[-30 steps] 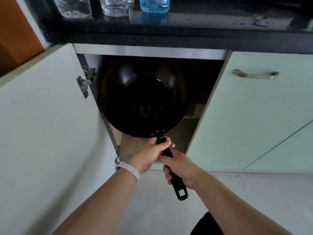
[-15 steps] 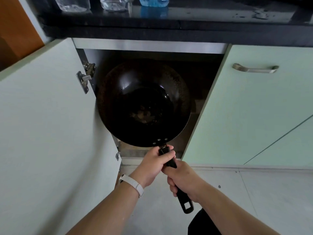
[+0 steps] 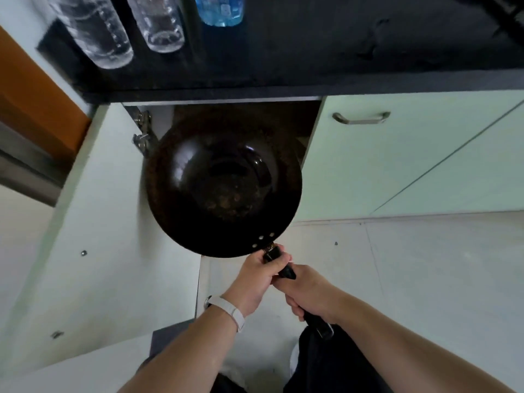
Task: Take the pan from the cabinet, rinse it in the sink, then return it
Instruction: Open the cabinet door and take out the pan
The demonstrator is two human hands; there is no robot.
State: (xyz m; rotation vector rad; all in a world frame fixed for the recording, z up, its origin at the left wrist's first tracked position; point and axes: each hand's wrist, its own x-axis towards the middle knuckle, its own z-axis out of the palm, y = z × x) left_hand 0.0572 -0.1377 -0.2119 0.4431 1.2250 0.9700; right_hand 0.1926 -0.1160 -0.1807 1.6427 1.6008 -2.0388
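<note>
A round black pan (image 3: 224, 182) with a brownish worn bottom hangs level in front of the open cabinet (image 3: 306, 120), mostly outside its dark opening. Its black handle (image 3: 286, 272) points toward me. My left hand (image 3: 259, 275), with a white band on the wrist, grips the handle right by the pan's rim. My right hand (image 3: 309, 293) grips the same handle farther back, and the handle's end sticks out below it. The sink is not in view.
The open cabinet door (image 3: 93, 236) stands at the left, close to the pan. A shut pale green door with a metal handle (image 3: 360, 119) is at the right. The black countertop (image 3: 312, 52) above carries two clear bottles (image 3: 96, 32) and a blue one (image 3: 219, 9). Pale floor tiles lie below.
The pan has come out of the cabinet toward me, with both hands still on its handle. My view has risen and now looks down onto the countertop.
</note>
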